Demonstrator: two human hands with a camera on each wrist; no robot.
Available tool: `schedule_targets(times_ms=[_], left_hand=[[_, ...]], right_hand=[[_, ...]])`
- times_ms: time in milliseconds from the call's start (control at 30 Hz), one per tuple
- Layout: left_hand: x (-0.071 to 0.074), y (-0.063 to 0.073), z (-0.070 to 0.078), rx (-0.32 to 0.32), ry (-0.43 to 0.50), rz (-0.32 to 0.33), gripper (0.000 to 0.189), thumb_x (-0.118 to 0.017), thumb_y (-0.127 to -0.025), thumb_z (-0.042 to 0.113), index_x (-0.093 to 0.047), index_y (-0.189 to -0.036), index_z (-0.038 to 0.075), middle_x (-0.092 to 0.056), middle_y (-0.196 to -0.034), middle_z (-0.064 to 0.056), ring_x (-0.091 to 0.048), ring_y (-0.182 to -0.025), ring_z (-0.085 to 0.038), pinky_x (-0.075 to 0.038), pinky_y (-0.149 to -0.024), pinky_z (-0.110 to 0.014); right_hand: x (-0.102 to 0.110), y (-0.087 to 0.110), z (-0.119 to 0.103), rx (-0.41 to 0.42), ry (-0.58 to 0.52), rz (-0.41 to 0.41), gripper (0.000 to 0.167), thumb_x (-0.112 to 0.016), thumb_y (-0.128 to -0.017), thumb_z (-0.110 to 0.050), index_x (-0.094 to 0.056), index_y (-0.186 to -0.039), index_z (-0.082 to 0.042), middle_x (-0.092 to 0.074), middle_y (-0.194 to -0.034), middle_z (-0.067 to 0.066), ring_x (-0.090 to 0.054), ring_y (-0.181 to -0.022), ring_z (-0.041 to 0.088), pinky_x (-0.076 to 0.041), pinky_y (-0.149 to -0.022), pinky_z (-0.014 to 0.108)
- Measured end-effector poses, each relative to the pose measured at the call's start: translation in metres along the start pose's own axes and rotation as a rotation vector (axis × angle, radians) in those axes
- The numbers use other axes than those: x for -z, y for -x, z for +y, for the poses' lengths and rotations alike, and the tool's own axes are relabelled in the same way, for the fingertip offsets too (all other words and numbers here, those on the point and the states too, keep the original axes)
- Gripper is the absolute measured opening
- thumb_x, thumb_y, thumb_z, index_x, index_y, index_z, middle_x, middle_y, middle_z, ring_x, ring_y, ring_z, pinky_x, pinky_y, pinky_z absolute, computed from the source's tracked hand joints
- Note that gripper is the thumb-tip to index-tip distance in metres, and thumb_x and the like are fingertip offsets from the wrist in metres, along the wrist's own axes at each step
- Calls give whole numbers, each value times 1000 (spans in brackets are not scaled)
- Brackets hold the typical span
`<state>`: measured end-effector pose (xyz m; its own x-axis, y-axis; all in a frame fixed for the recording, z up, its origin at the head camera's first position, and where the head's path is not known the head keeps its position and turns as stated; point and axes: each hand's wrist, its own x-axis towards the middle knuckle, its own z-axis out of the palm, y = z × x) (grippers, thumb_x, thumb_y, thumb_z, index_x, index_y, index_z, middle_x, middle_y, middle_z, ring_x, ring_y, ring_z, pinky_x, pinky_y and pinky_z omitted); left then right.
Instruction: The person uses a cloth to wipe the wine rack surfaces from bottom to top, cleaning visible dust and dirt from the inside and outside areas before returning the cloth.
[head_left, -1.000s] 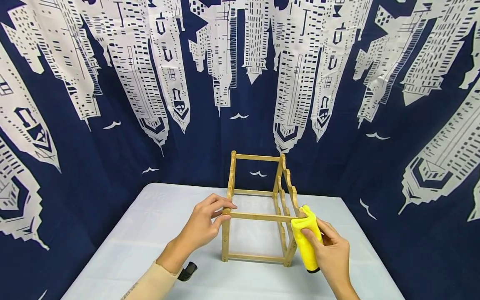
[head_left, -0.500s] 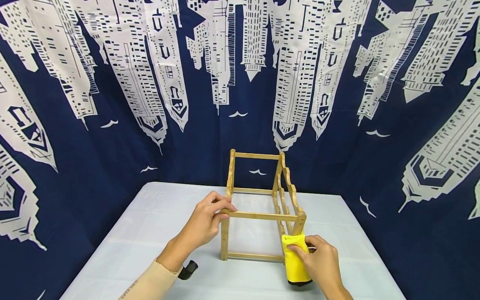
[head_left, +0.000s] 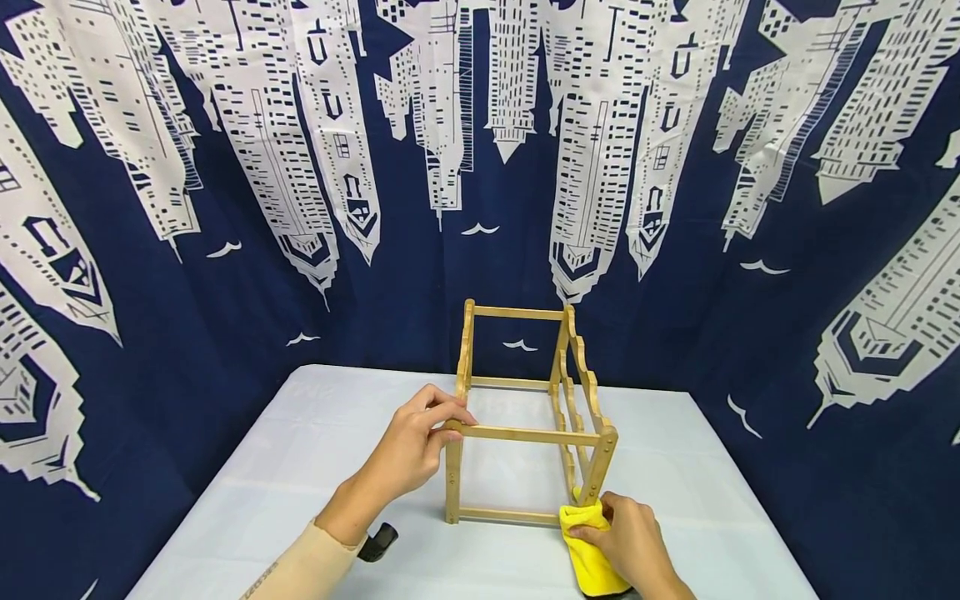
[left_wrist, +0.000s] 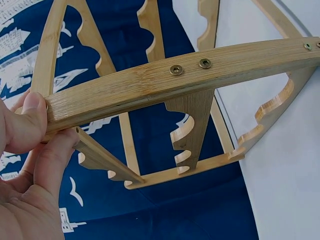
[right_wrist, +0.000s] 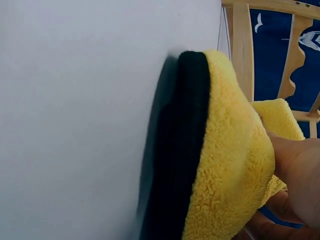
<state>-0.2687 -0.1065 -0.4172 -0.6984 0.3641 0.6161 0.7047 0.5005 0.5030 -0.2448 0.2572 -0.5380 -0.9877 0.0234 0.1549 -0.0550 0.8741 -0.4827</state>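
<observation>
A light wooden rack [head_left: 525,434] with scalloped side rails stands upright on the table. My left hand [head_left: 420,433] grips its near left top corner. In the left wrist view the thumb and fingers pinch the end of a wooden post [left_wrist: 140,82] that carries brass-coloured bolts. My right hand [head_left: 633,537] holds a folded yellow cloth [head_left: 588,550] around the lower end of the rack's near right leg. Up close in the right wrist view, the fluffy cloth [right_wrist: 230,160] shows a dark edge and hides part of the fingers.
The rack stands on a white-covered table [head_left: 337,433]. Behind it hangs a dark blue curtain [head_left: 420,317] printed with white buildings. A black strap-like piece [head_left: 377,542] shows beside the left wrist.
My right hand has slid the yellow cloth down the near right leg, from the top corner to near the foot. The left hand keeps its grip on the rack's corner.
</observation>
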Motion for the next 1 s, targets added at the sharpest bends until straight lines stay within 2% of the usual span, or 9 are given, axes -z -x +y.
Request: schedule_targets(times_ms=[200,367,500,600,700,800,1000], left_hand=[[0,0,0,-4,8,2,27,-84,-99,-5,-84,-113,18,-70,-120,-5,-80,-119,-27,-71,-94,-21],[0,0,0,-10,-16,6,26,-85,-99,-3,-84,-113,19,-70,-119,-5,-80,-117,-27,-71,-92,-21],[0,0,1,-11,-25,3,26,-85,-99,-2,-83,-113,19,-70,-119,-5,-80,-116,-27,-71,-92,-21],[0,0,2,-1,-18,-2,26,-84,-99,-3,-84,-114,19,-70,-120,-6,-80,-116,-26,-71,-91,-20],[0,-1,3,4,-14,-2,26,-84,-99,-3,-84,-114,19,-70,-121,-6,-81,-115,-26,-71,-90,-20],[0,0,2,-4,-18,2,26,-85,-99,-2,-84,-114,19,-70,-120,-6,-81,-116,-26,-72,-91,-21],[-1,0,1,-24,-31,16,25,-86,-98,-2,-84,-113,18,-71,-119,-6,-81,-117,-27,-72,-90,-23]], right_hand=[[-1,1,0,25,-2,25,54,-110,-76,-43,-82,-96,-2,-78,-82,3,-62,-71,16,-56,-61,32],[-1,3,-2,-24,-63,58,48,-111,-77,-40,-84,-93,-3,-79,-81,4,-59,-68,14,-49,-58,24],[6,6,-4,-55,-141,99,44,-110,-79,-37,-85,-92,-4,-81,-81,3,-64,-70,12,-56,-60,22],[17,7,-8,-58,-197,146,42,-110,-81,-35,-87,-96,-3,-83,-83,3,-71,-73,13,-63,-64,25],[30,8,-14,-51,-235,194,40,-109,-82,-32,-88,-100,-3,-85,-86,5,-74,-75,13,-66,-67,24],[44,10,-21,-18,-254,268,38,-110,-81,-28,-89,-100,-3,-86,-86,5,-74,-73,11,-63,-65,19],[82,5,-43,102,-302,506,32,-112,-74,-14,-89,-94,-5,-86,-82,8,-71,-65,0,-57,-61,8]])
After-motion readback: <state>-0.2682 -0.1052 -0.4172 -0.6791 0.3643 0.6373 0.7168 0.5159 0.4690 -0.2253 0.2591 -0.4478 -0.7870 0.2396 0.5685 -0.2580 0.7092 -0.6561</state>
